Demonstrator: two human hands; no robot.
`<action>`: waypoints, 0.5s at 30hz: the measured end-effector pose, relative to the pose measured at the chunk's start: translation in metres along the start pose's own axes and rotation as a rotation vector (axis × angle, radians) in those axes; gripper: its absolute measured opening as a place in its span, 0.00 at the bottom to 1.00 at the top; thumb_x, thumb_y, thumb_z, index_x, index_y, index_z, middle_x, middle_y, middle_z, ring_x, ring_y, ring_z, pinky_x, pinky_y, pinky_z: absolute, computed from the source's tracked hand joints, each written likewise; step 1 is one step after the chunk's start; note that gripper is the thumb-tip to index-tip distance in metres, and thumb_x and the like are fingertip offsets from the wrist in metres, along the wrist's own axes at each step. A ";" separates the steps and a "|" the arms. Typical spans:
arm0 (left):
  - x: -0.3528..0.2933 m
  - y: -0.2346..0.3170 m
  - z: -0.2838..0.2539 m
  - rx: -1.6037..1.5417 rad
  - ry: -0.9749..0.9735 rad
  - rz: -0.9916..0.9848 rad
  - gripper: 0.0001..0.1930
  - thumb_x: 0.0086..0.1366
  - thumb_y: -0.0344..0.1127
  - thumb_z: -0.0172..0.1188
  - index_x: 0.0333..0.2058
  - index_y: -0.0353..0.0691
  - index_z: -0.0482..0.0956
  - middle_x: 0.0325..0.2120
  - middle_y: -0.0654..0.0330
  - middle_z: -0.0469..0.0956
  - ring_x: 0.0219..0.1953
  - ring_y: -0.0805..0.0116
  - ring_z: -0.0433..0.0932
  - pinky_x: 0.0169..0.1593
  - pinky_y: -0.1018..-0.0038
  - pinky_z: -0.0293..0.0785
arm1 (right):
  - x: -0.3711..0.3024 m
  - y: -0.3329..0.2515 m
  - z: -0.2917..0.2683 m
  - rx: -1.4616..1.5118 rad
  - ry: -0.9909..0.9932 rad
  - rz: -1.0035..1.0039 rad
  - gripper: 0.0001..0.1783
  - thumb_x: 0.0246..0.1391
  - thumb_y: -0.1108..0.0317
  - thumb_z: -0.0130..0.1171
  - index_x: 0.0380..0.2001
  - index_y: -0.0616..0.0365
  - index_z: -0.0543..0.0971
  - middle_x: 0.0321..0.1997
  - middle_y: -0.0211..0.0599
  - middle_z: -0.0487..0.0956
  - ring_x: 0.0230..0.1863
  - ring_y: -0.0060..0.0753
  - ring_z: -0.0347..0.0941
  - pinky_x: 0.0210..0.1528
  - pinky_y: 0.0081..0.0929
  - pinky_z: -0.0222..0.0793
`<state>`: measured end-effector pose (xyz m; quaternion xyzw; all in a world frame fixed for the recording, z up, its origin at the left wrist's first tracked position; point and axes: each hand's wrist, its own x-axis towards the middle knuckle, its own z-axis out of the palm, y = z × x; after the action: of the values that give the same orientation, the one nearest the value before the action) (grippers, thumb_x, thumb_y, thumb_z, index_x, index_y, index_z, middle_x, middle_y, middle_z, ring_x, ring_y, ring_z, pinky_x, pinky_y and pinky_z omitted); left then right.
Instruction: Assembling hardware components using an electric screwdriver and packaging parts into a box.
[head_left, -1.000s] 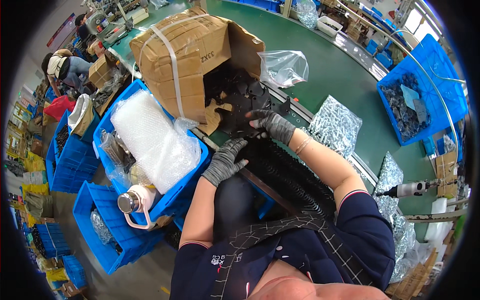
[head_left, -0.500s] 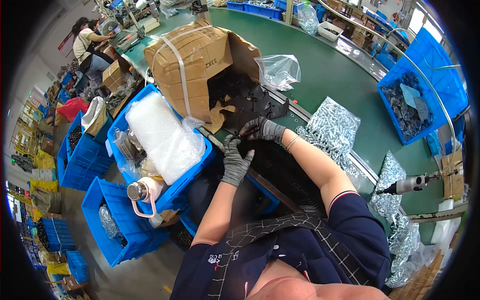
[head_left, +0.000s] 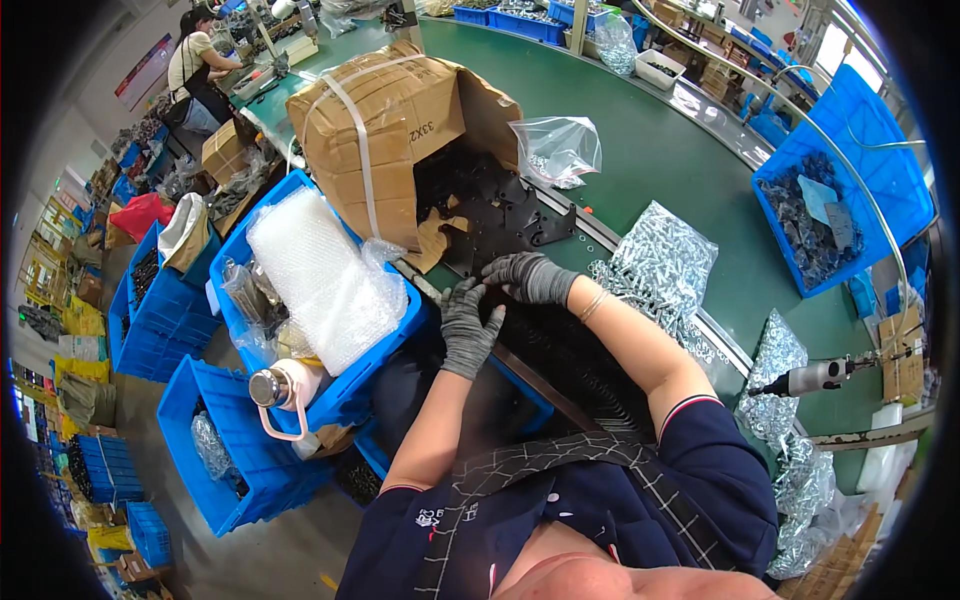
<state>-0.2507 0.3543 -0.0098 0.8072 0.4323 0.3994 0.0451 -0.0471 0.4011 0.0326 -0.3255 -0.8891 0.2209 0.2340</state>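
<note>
Both my hands wear grey knit gloves and meet at the edge of dark sheet parts in front of the box. My left hand [head_left: 466,330] has its thumb standing apart from bent fingers, with the fingertips touching the dark parts. Just to its right, my right hand [head_left: 530,278] curls its fingers down; whatever they pinch is hidden in shadow. Flat black notched plates [head_left: 510,222] spill from a torn cardboard box [head_left: 355,140] lying on its side. Below my hands, rows of stacked black parts [head_left: 580,370] fill a dark space.
Left of me, a blue crate [head_left: 330,392] holds bubble wrap [head_left: 310,270] and a pale bottle [head_left: 290,385]. Right lie a bag of bolts [head_left: 665,255], a clear bag [head_left: 558,150], a power screwdriver [head_left: 815,377] and a tilted blue bin [head_left: 815,220]. A co-worker [head_left: 195,75] stands far left.
My hands stay at the same spot; the right hand's fingers have turned lower and closer to the left fingertips. The co-worker at far left has become more upright.
</note>
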 end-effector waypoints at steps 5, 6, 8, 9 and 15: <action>-0.019 0.011 0.015 -0.031 -0.007 -0.066 0.23 0.60 0.45 0.58 0.51 0.39 0.70 0.50 0.52 0.73 0.55 0.54 0.70 0.65 0.55 0.53 | -0.015 -0.024 -0.003 -0.224 0.010 0.041 0.17 0.45 0.74 0.57 0.42 0.54 0.80 0.49 0.38 0.79 0.51 0.44 0.74 0.53 0.33 0.70; -0.021 0.016 0.017 -0.040 0.003 -0.051 0.23 0.61 0.45 0.57 0.51 0.39 0.70 0.49 0.52 0.73 0.55 0.54 0.70 0.65 0.55 0.52 | -0.022 -0.027 -0.006 -0.169 0.001 0.095 0.18 0.45 0.74 0.57 0.42 0.54 0.80 0.49 0.37 0.79 0.51 0.43 0.74 0.53 0.33 0.71; -0.024 0.025 0.018 -0.057 0.024 -0.022 0.22 0.62 0.45 0.54 0.51 0.38 0.70 0.49 0.52 0.73 0.55 0.53 0.69 0.65 0.54 0.51 | -0.031 -0.029 -0.005 -0.111 -0.008 0.153 0.18 0.44 0.75 0.57 0.42 0.54 0.80 0.49 0.36 0.79 0.51 0.42 0.74 0.53 0.32 0.71; -0.026 0.028 0.018 -0.059 0.021 -0.022 0.22 0.62 0.45 0.54 0.51 0.38 0.70 0.49 0.52 0.73 0.55 0.53 0.69 0.65 0.54 0.51 | -0.034 -0.030 -0.004 -0.125 0.005 0.163 0.17 0.45 0.74 0.57 0.42 0.53 0.80 0.48 0.36 0.79 0.50 0.42 0.74 0.52 0.32 0.71; -0.033 0.047 0.014 -0.079 0.019 -0.037 0.23 0.62 0.45 0.54 0.51 0.37 0.69 0.50 0.51 0.72 0.56 0.53 0.69 0.66 0.51 0.49 | -0.048 -0.035 -0.004 -0.125 0.001 0.175 0.16 0.47 0.72 0.56 0.42 0.51 0.81 0.47 0.36 0.79 0.49 0.43 0.74 0.52 0.33 0.71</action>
<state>-0.2204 0.3045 -0.0199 0.7929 0.4314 0.4230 0.0800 -0.0291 0.3451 0.0420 -0.4159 -0.8692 0.1846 0.1937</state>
